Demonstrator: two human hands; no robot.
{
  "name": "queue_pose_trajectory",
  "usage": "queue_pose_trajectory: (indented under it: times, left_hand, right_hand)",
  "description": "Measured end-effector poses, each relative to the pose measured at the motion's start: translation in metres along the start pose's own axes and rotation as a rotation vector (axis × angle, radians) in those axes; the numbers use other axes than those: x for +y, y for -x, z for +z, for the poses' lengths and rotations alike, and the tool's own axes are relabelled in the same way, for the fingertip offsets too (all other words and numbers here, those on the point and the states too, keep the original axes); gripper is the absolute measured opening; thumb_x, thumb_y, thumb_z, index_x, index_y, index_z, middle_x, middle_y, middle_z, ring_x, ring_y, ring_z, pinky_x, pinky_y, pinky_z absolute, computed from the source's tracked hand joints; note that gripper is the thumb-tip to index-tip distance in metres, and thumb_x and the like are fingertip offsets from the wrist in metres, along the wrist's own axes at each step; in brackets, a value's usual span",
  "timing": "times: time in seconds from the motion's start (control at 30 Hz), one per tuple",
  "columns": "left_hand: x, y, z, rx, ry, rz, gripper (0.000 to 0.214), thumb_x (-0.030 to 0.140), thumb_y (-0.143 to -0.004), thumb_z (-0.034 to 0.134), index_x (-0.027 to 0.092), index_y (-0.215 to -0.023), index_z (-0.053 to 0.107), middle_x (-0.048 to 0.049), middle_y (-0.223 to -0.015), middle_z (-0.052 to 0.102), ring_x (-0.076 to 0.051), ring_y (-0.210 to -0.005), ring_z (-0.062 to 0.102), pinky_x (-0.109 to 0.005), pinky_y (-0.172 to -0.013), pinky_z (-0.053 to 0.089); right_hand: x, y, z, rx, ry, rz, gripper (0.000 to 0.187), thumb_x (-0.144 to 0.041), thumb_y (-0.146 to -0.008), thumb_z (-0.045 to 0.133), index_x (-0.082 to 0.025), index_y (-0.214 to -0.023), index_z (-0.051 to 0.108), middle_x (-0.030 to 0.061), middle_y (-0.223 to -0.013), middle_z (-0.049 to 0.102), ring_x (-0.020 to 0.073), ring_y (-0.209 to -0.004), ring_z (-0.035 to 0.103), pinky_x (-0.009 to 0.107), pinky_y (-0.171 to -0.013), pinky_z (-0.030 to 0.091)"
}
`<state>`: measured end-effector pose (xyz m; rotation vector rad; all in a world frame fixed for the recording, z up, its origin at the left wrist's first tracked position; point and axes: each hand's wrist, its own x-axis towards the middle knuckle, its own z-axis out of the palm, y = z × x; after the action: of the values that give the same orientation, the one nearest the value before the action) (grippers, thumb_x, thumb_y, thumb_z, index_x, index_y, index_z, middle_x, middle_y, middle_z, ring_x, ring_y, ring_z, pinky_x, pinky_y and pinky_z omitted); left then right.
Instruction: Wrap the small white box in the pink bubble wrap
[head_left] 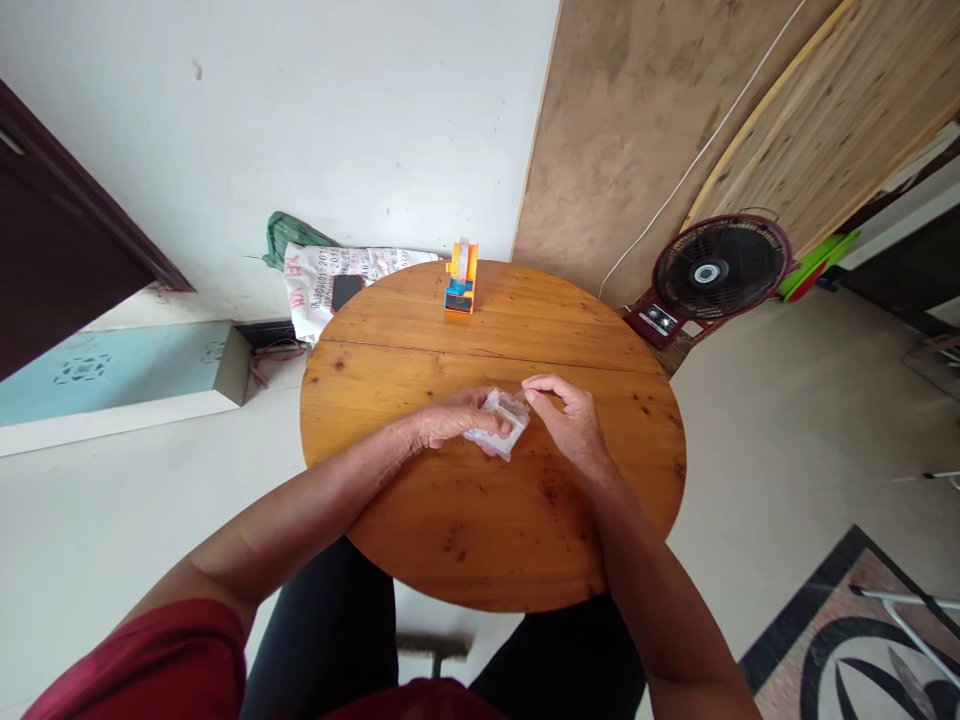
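Observation:
I sit at a round wooden table (480,520). At its middle my left hand (450,420) is closed on a small clear plastic packet (501,428) that rests on the tabletop. My right hand (568,415) pinches the packet's top right edge with thumb and fingers. What the packet contains cannot be made out. An orange and blue gadget (460,279) stands upright at the table's far edge, well away from both hands.
A black floor fan (716,270) stands at the right beside the table. A printed white sack (330,275) and green bag lie against the wall behind. A patterned rug (862,640) lies at the lower right. Wooden boards lean on the right wall.

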<state>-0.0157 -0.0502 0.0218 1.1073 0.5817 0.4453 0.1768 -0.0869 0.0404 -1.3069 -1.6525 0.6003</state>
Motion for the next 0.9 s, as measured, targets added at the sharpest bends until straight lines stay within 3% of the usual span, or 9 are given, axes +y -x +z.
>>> queue_pose_trajectory:
  times: [0.27,0.53,0.9]
  left_hand:
    - [0.0051,0.0015,0.0034,0.025,-0.005,0.015,0.040,0.017,-0.056,0.070,0.015,-0.095,0.066,-0.0017,-0.081,0.067,-0.014,-0.069,0.060,-0.021,-0.057,0.047]
    - [0.0039,0.0021,0.0027,0.045,-0.034,-0.005,0.050,0.020,-0.056,0.075,0.014,-0.104,0.065,-0.0028,-0.084,0.067,-0.015,-0.073,0.062,-0.024,-0.061,0.049]
    - [0.0002,-0.0011,0.0012,0.118,0.024,0.005,0.043,0.023,-0.055,0.083,0.013,-0.093,0.065,-0.0011,-0.079,0.067,-0.013,-0.068,0.062,-0.024,-0.062,0.049]
  right_hand:
    - [-0.0004,-0.0005,-0.0006,0.052,-0.033,0.041,0.018,-0.036,-0.084,0.062,-0.021,-0.080,0.070,0.0033,-0.083,0.074,0.0211,-0.080,0.068,0.034,-0.078,0.052]
    - [-0.0025,0.0018,-0.0009,-0.030,-0.055,0.042,0.019,-0.033,-0.091,0.055,-0.022,-0.083,0.067,0.0025,-0.084,0.074,0.0192,-0.080,0.069,0.032,-0.075,0.052]
    - [0.0011,0.0046,0.0072,-0.012,-0.115,0.031,0.017,-0.034,-0.090,0.056,-0.021,-0.082,0.064,0.0027,-0.079,0.072,0.0185,-0.071,0.069,0.032,-0.070,0.055]
